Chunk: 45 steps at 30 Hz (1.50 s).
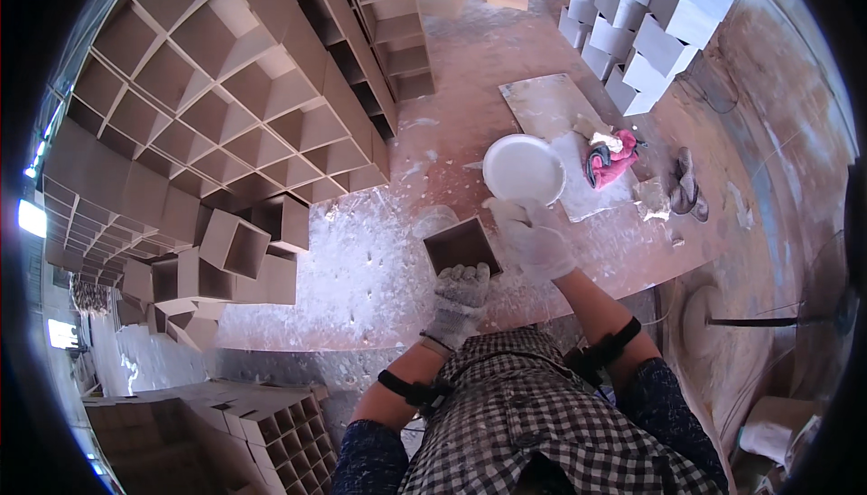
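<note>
Stained wall (813, 88) at right; bright windows (32, 218) far left

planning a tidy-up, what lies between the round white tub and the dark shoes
In the head view, a pink cloth and a pale crumpled scrap lie between tub and shoes.

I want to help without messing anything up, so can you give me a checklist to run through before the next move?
1. Left hand has the brown box: ok, gloved fingers are over its near edge.
2. Box's open side faces up: ok, you can see inside.
3. Right hand is empty: cannot tell, it is blurry.
4. White round tub is close to the right hand: ok, just beyond it.
5. Reddish work surface is clean: not ok, white smears cover much of it left of the box.
6. Pink cloth is clear of the box: ok, it lies apart, right of the tub.
</note>
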Each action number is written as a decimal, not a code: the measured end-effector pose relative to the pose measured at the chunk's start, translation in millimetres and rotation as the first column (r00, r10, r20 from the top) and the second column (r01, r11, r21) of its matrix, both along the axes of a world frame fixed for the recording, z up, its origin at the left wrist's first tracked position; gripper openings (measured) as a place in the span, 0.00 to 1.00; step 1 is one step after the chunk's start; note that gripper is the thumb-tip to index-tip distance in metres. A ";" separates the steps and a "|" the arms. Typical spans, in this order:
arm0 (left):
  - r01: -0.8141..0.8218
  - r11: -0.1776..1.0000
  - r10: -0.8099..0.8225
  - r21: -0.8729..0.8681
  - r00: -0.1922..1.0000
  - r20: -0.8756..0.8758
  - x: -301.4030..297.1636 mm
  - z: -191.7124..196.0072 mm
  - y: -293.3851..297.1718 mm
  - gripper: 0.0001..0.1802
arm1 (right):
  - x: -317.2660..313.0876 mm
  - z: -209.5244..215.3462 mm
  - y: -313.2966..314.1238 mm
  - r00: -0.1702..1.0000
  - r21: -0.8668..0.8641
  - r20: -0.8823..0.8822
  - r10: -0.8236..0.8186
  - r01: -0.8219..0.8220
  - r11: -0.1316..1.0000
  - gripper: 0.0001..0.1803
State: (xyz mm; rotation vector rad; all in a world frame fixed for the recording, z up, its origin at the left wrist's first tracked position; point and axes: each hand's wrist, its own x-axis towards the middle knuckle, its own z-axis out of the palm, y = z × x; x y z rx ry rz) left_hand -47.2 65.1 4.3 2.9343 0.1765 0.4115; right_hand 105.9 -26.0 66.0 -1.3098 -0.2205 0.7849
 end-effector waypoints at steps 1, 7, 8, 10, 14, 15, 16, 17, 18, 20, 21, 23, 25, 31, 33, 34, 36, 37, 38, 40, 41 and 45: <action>0.000 1.000 -0.001 0.008 0.995 0.097 -1.5 3.5 0.4 0.16 | -2.2 -3.2 12.7 0.967 -0.033 0.251 0.031 -0.023 0.999 0.05; 0.047 0.982 -0.032 0.181 0.996 -0.085 -19.7 -15.8 14.9 0.20 | -6.1 -34.6 27.6 0.483 -0.211 0.857 0.182 0.006 0.978 0.07; 0.035 0.984 -0.020 0.177 0.996 -0.087 -23.1 -16.3 15.4 0.20 | -16.5 -24.8 19.8 0.430 -0.249 0.874 0.229 -0.010 0.969 0.07; 0.045 0.988 -0.029 0.148 0.994 -0.109 -24.8 -12.4 16.4 0.16 | -33.8 -20.1 -1.9 0.570 -0.275 0.773 0.279 -0.095 0.957 0.06; 0.056 0.991 -0.044 0.118 0.994 -0.098 -18.3 -9.6 12.8 0.07 | -63.3 -8.3 -49.7 0.696 -0.244 0.676 0.243 -0.099 0.965 0.05; 0.049 0.992 -0.041 0.117 0.996 -0.078 -17.2 -12.0 13.1 0.07 | -66.3 -14.3 -58.8 0.693 -0.245 0.679 0.243 -0.098 0.965 0.05; 0.043 0.992 -0.037 0.117 0.998 -0.057 -16.4 -13.1 13.1 0.08 | -66.8 -24.4 -67.6 0.805 -0.226 0.573 0.153 -0.024 0.974 0.05; 0.041 0.992 -0.034 0.117 0.998 -0.056 -15.6 -11.8 10.0 0.08 | -65.3 -29.3 -72.7 0.891 -0.217 0.451 0.054 0.051 0.975 0.06; -0.010 0.995 0.015 0.098 0.999 -0.044 -13.8 -10.3 4.4 0.09 | -61.0 -33.0 -74.8 0.890 -0.217 0.452 0.056 0.049 0.975 0.06; -0.064 0.995 0.067 0.080 0.997 -0.032 -3.7 -4.9 -7.4 0.12 | -49.4 -34.9 -72.0 0.933 -0.094 0.323 -0.157 0.197 0.976 0.08; -0.124 0.992 0.121 -0.022 0.987 -0.110 9.4 1.4 -14.9 0.13 | -42.8 -30.5 -69.8 0.932 -0.095 0.326 -0.159 0.199 0.975 0.08; -0.193 0.974 0.169 -0.117 0.967 -0.192 28.3 8.0 -26.6 0.15 | -25.5 -23.7 -61.0 0.975 -0.072 0.175 -0.136 0.150 0.986 0.12; -0.167 0.948 0.152 -0.272 0.985 -0.076 40.9 14.3 -34.8 0.17 | 0.8 -49.9 -60.4 0.975 -0.045 0.192 -0.114 0.125 0.991 0.13; 0.035 0.998 -0.024 -0.057 0.984 0.176 2.3 17.9 2.9 0.25 | 19.3 -26.8 -26.2 0.903 -0.080 0.425 -0.063 0.107 0.991 0.08; 0.215 0.975 -0.204 0.055 0.967 -0.154 2.3 13.7 11.1 0.19 | 17.8 -34.8 -13.5 0.767 -0.158 0.642 0.025 0.100 0.982 0.07; 0.186 0.980 -0.182 0.069 0.981 -0.068 3.7 8.3 7.7 0.15 | 16.4 -46.0 -9.5 0.693 -0.201 0.718 0.072 0.108 0.974 0.08; 0.169 0.982 -0.158 0.083 0.979 -0.125 0.8 6.3 7.4 0.13 | 5.2 -44.8 -4.7 0.614 -0.248 0.779 0.130 0.111 0.962 0.09; 0.150 0.984 -0.131 0.097 0.975 -0.181 -2.0 3.9 7.7 0.11 | -4.9 -35.0 -7.4 0.697 -0.278 0.706 0.125 0.111 0.954 0.09; 0.155 0.984 -0.136 0.092 0.975 -0.178 -4.7 3.0 4.7 0.11 | -16.1 -26.4 -14.9 0.770 -0.309 0.628 0.109 0.119 0.944 0.09; 0.125 0.992 -0.121 0.018 0.981 -0.150 -3.2 -0.1 3.1 0.08 | -34.3 -62.5 -35.1 0.677 -0.249 0.728 0.108 0.114 0.962 0.09; 0.129 0.992 -0.125 0.016 0.982 -0.142 -2.5 -0.8 3.0 0.08 | -43.5 -76.5 -45.7 0.575 -0.195 0.811 0.108 0.091 0.977 0.08; 0.125 0.992 -0.124 0.003 0.987 -0.099 -5.3 -1.9 5.3 0.07 | -80.9 -10.2 -71.0 0.983 -0.263 0.047 0.179 -0.160 0.951 0.10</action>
